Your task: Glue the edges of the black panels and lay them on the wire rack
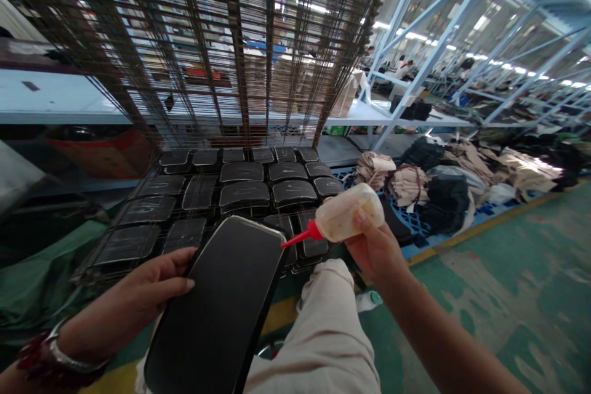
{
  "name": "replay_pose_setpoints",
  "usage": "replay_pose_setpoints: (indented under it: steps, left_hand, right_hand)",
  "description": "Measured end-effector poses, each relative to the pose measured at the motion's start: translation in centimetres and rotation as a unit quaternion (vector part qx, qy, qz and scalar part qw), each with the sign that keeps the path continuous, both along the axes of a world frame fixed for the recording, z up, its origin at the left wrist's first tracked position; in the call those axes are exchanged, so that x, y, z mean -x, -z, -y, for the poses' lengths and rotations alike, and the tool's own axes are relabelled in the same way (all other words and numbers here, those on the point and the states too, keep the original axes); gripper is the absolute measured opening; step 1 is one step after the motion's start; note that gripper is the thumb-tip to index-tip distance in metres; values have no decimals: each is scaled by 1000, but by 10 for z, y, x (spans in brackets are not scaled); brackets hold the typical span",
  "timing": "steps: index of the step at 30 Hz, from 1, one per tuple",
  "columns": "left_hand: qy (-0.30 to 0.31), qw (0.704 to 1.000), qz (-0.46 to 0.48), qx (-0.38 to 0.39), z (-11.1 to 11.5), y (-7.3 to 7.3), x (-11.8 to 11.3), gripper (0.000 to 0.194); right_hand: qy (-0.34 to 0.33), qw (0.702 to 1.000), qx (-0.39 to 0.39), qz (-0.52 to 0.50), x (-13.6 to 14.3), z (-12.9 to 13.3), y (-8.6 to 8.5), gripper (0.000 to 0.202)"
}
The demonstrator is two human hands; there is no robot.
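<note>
My left hand (161,286) grips the left edge of a black panel (221,301) with rounded corners, thumb on its face. The panel leans across my lap, and a pale line runs along its top edge. In my right hand (376,246) is a squeeze bottle (349,214), translucent and partly filled with something yellowish. Its red nozzle tip touches or nearly touches the panel's upper right corner. Behind the panel, several similar black panels (244,196) with pale rims lie in rows on a wire rack (161,252).
Raised wire racks (240,43) stand up behind the rows of panels. Bundles of beige fabric (373,166) and black bags (446,200) lie on a blue slatted pallet (413,225) to the right. A blue metal frame (415,43) rises behind. Green cloth (41,277) hangs at the left.
</note>
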State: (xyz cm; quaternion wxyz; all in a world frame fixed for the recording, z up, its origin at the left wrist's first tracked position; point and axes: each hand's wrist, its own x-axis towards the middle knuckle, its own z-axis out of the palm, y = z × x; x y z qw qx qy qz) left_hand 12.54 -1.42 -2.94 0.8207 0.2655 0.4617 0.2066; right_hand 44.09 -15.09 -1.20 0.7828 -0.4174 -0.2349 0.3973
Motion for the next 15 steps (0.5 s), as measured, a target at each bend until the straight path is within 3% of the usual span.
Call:
replay_pose_setpoints:
  steps: [3, 9, 15]
  left_hand:
    - [-2, 1000, -1, 10, 2, -6, -5, 73]
    - [36, 998, -39, -31, 4, -13, -14, 56]
    - [44, 996, -55, -59, 5, -13, -17, 47]
  right_hand:
    - [6, 1000, 8, -15, 6, 2, 3, 36]
    - [-15, 999, 9, -50, 17, 9, 15, 34]
    - [-36, 996, 17, -84, 28, 16, 22, 39]
